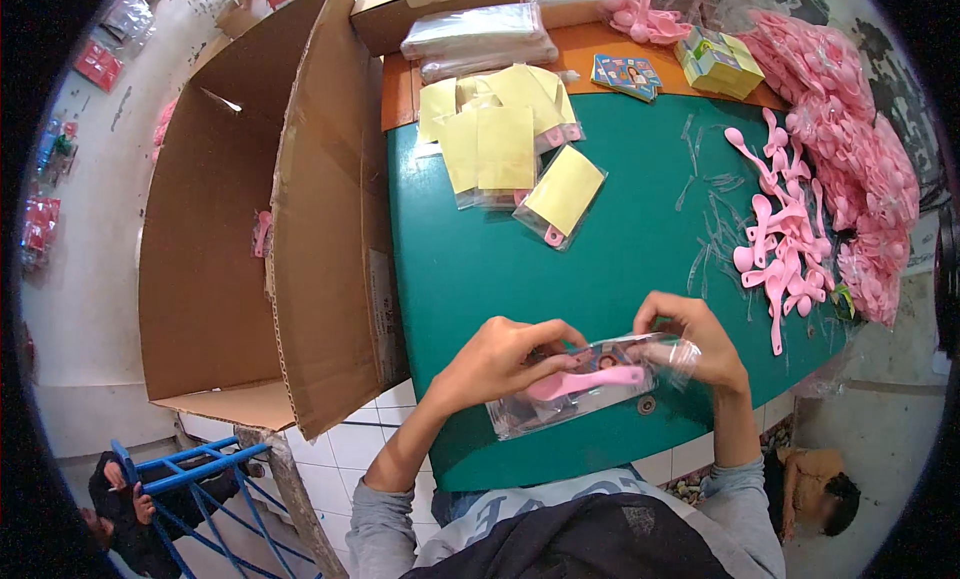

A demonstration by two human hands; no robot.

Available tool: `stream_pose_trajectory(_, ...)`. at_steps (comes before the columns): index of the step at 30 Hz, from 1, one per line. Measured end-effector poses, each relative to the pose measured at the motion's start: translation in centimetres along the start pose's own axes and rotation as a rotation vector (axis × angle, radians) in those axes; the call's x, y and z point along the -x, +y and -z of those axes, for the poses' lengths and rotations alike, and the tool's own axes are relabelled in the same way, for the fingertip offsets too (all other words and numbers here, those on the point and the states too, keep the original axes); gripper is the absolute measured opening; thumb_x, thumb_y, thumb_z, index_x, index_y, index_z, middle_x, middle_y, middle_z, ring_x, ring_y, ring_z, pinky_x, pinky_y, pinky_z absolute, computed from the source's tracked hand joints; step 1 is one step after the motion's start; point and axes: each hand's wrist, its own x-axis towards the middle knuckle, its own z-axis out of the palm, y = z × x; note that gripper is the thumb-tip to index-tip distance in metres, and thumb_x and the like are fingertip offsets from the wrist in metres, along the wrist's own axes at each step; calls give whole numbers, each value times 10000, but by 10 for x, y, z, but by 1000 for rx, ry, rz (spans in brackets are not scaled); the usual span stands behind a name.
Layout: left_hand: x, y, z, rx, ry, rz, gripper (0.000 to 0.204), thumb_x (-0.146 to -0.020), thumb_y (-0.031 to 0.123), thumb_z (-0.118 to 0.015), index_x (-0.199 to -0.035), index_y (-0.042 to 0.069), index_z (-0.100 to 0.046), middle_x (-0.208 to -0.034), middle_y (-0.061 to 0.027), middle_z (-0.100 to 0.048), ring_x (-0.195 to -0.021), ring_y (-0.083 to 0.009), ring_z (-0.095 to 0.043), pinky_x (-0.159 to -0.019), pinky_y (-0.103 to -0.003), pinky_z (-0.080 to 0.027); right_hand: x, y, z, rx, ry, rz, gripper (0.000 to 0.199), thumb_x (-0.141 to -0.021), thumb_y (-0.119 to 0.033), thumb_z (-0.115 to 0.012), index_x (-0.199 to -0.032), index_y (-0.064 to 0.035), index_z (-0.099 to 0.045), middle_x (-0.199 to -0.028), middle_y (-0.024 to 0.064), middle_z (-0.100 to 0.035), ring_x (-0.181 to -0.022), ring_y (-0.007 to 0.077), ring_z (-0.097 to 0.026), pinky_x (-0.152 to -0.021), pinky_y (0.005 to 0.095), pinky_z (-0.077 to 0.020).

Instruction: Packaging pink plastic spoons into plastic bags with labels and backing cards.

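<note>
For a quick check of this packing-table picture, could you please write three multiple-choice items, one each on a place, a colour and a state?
1. Where does the open cardboard box stand?
A. left of the green table
B. on the table
C. right of the table

2. What colour is the loose heap of spoons?
A. blue
B. pink
C. white

3. What is the state of the clear bag?
A. lying untouched
B. held by the left hand and right hand
C. inside the box

Answers:
1 A, the box sits off the table's left edge.
2 B, every spoon shows pink.
3 B, both hands pinch the bag, with a pink spoon in it.
</note>
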Motion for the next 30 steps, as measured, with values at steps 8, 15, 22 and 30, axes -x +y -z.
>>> stream_pose_trajectory(8, 6, 13, 5, 275, 88, 72, 474, -748, 128, -699, -1177, 75, -503, -767, -95, -668, -725, -140, -650, -686, -276, -503, 7, 6, 4, -90, 51, -60, 171, -669, -74, -716, -793, 7, -631, -754, 47, -627, -687, 102, -570, -604, 245, -453)
stream_pose_trajectory(15, 15, 7, 4, 428, 128, 172, 608, -731, 77, -711, -1259, 57, -408, -882, -113, -651, -850, -173, -635, -756, -302, -507, 10, -4, -2, -290, 97, -163, 118, -688, -23, -704, -774, 19, -636, -843, 93, -650, -727, 100, -593, -623, 220, -472)
stream_pose_trajectory(22, 33, 19, -35, 697, 273, 264, 607, -922, 104, -450, -1390, 79, -64, -1036, -160, -598, -916, -221, -617, -752, -322, -530, 14, -20, -32, 297, 444, 240, 269, -721, -82, -689, -974, -26, -619, -920, 133, -621, -827, 246, -620, -693, 299, -505)
stream_pose_trajectory(30, 50, 19, -54, 784, 220, 373, 555, -942, 89, -374, -1403, 82, -66, -949, -158, -623, -870, -206, -623, -766, -311, -508, 24, -5, -63, 485, -89, 284, 310, -715, -101, -674, -980, -12, -540, -975, 144, -512, -928, 321, -522, -799, 387, -442)
